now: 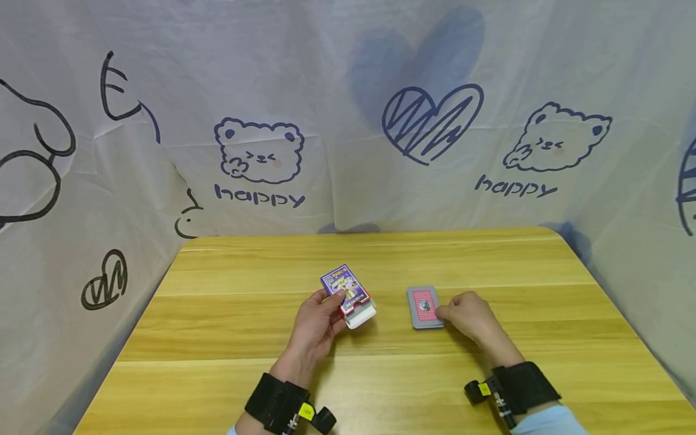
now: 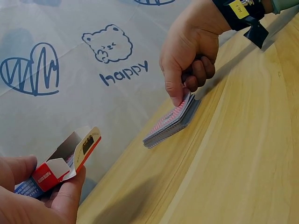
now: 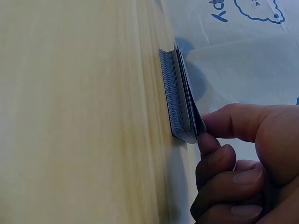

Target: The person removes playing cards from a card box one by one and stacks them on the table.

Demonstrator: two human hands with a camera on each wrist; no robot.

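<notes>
My left hand (image 1: 314, 326) grips a blue and red playing card box (image 1: 344, 285), thumb on its printed face. The box's white end flap (image 2: 88, 148) stands open toward me, and its opening (image 2: 67, 145) faces up in the left wrist view. To the right, a deck of playing cards (image 1: 424, 302) lies on the table, its red patterned back up. My right hand (image 1: 472, 315) pinches a corner of the top cards (image 3: 190, 95) between thumb and forefinger. Those cards are bent up a little from the rest of the stack (image 3: 172, 98). The other fingers are curled under.
A wooden table (image 1: 217, 344) carries the deck. Behind it hangs a white cloth (image 1: 337, 78) with bear and heart drawings, and more cloth stands at both sides. Black straps with small cameras circle both wrists.
</notes>
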